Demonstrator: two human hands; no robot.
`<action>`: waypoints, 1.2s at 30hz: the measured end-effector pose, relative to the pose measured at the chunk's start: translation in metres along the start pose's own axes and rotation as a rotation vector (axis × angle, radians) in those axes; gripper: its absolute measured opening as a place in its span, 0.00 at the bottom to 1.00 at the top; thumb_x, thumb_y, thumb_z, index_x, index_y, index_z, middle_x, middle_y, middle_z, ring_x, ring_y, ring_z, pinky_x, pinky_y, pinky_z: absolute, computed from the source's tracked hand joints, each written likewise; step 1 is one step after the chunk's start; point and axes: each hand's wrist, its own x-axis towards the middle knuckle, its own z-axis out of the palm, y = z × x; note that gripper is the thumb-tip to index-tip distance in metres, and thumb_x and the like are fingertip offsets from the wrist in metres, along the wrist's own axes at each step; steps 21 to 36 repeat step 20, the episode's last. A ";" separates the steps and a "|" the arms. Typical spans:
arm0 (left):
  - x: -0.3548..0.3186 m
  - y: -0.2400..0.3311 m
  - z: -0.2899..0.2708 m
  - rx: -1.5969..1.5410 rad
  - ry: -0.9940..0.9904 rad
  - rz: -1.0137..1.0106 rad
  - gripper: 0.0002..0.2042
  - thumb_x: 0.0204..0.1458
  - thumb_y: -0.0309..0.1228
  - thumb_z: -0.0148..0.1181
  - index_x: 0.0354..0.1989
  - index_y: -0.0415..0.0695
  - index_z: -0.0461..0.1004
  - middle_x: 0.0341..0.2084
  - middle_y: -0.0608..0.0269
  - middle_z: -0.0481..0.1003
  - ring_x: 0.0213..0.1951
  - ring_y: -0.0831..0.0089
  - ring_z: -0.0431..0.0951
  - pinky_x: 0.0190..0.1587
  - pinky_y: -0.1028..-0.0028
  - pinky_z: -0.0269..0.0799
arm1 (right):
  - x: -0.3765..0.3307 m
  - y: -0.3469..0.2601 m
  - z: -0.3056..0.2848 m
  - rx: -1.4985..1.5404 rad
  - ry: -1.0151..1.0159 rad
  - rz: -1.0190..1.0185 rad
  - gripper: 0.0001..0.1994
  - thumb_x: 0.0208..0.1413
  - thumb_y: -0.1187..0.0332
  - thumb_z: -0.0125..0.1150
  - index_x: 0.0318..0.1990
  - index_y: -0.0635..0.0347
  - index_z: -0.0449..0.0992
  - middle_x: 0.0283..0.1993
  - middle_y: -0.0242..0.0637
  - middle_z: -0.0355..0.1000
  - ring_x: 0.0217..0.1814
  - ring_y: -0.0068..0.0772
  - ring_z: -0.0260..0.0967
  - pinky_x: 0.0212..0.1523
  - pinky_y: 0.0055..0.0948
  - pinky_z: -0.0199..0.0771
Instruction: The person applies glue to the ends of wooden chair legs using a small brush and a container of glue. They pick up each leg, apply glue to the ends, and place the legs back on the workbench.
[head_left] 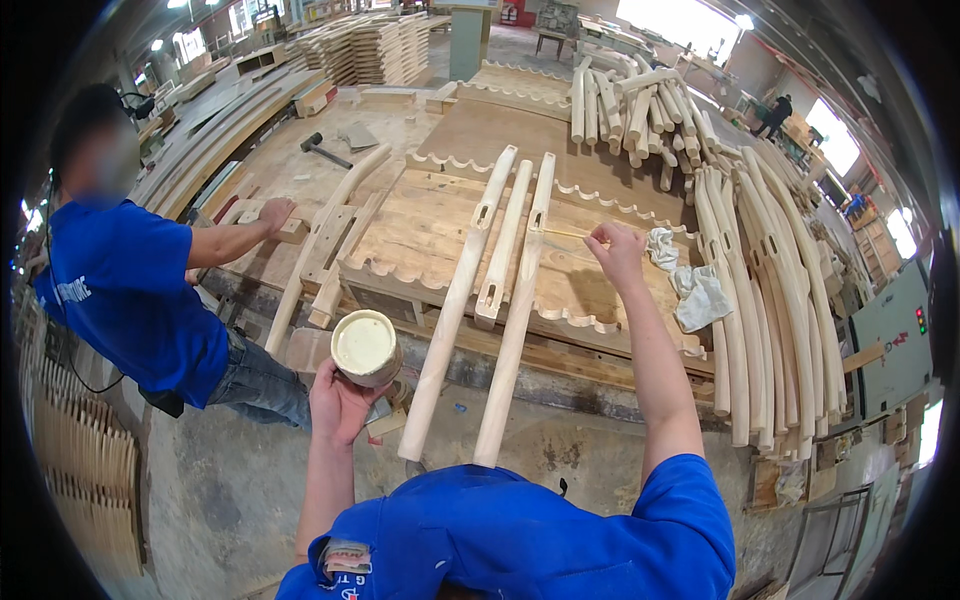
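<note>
My left hand (340, 400) holds a round tub of pale glue (365, 346) up in front of me. My right hand (616, 252) is raised over the bench, its fingers pinched on a thin stick (562, 234) whose tip reaches toward a long pale wooden leg (518, 300). Three such slotted wooden legs lie side by side on the scallop-edged wooden boards (420, 240), their near ends jutting over the bench edge toward me. A crumpled white rag (690, 285) lies just right of my right hand.
A co-worker in a blue shirt (130, 290) stands at the left, one hand (275, 212) resting on curved wooden parts. A row of curved legs (770, 300) lies at the right, more are piled at the back (640, 105). A hammer (322, 148) lies on the far bench.
</note>
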 end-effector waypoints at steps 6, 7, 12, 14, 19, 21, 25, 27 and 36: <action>-0.006 -0.004 -0.001 -0.026 -0.005 0.006 0.21 0.59 0.37 0.33 0.56 0.37 0.59 0.53 0.48 0.65 0.52 0.54 0.69 0.46 0.53 0.74 | -0.003 -0.006 -0.004 -0.090 0.034 -0.120 0.06 0.45 0.64 0.62 0.27 0.50 0.71 0.27 0.27 0.70 0.36 0.31 0.67 0.41 0.35 0.55; -0.007 -0.004 -0.002 -0.025 -0.003 0.009 0.21 0.59 0.37 0.33 0.56 0.37 0.59 0.53 0.48 0.64 0.52 0.54 0.69 0.46 0.53 0.74 | -0.003 -0.008 -0.005 -0.119 0.043 -0.167 0.06 0.45 0.64 0.62 0.27 0.50 0.71 0.27 0.27 0.70 0.36 0.32 0.67 0.39 0.35 0.58; -0.008 -0.009 -0.002 -0.025 0.023 0.035 0.21 0.59 0.37 0.33 0.56 0.37 0.58 0.54 0.49 0.64 0.52 0.55 0.69 0.46 0.54 0.74 | -0.008 -0.008 -0.008 0.008 -0.040 -0.102 0.03 0.47 0.65 0.61 0.29 0.47 0.73 0.28 0.28 0.70 0.29 0.34 0.70 0.27 0.32 0.67; -0.009 -0.010 -0.003 -0.018 0.012 0.036 0.21 0.59 0.37 0.33 0.57 0.37 0.58 0.53 0.49 0.64 0.52 0.55 0.69 0.46 0.55 0.75 | -0.009 -0.009 -0.010 0.007 -0.043 -0.106 0.02 0.48 0.65 0.60 0.30 0.46 0.74 0.28 0.28 0.71 0.27 0.34 0.70 0.25 0.32 0.68; -0.011 -0.012 -0.004 -0.005 -0.025 0.035 0.21 0.59 0.37 0.34 0.57 0.37 0.58 0.54 0.49 0.64 0.52 0.56 0.69 0.46 0.55 0.75 | -0.007 -0.012 -0.013 -0.006 -0.048 -0.117 0.02 0.48 0.64 0.60 0.29 0.46 0.75 0.29 0.28 0.71 0.28 0.34 0.71 0.26 0.31 0.68; -0.011 -0.013 -0.004 -0.006 -0.026 0.036 0.21 0.59 0.37 0.34 0.57 0.37 0.58 0.54 0.49 0.64 0.52 0.56 0.69 0.46 0.55 0.75 | -0.007 -0.011 -0.014 -0.002 -0.046 -0.096 0.02 0.48 0.63 0.60 0.30 0.45 0.76 0.29 0.28 0.71 0.29 0.33 0.71 0.26 0.30 0.69; -0.011 -0.013 -0.004 -0.006 -0.026 0.036 0.21 0.59 0.37 0.34 0.57 0.37 0.58 0.54 0.49 0.64 0.52 0.56 0.69 0.46 0.55 0.75 | -0.007 -0.011 -0.014 -0.002 -0.046 -0.096 0.02 0.48 0.63 0.60 0.30 0.45 0.76 0.29 0.28 0.71 0.29 0.33 0.71 0.26 0.30 0.69; -0.011 -0.013 -0.004 -0.006 -0.026 0.036 0.21 0.59 0.37 0.34 0.57 0.37 0.58 0.54 0.49 0.64 0.52 0.56 0.69 0.46 0.55 0.75 | -0.007 -0.011 -0.014 -0.002 -0.046 -0.096 0.02 0.48 0.63 0.60 0.30 0.45 0.76 0.29 0.28 0.71 0.29 0.33 0.71 0.26 0.30 0.69; -0.011 -0.013 -0.004 -0.006 -0.026 0.036 0.21 0.59 0.37 0.34 0.57 0.37 0.58 0.54 0.49 0.64 0.52 0.56 0.69 0.46 0.55 0.75 | -0.007 -0.011 -0.014 -0.002 -0.046 -0.096 0.02 0.48 0.63 0.60 0.30 0.45 0.76 0.29 0.28 0.71 0.29 0.33 0.71 0.26 0.30 0.69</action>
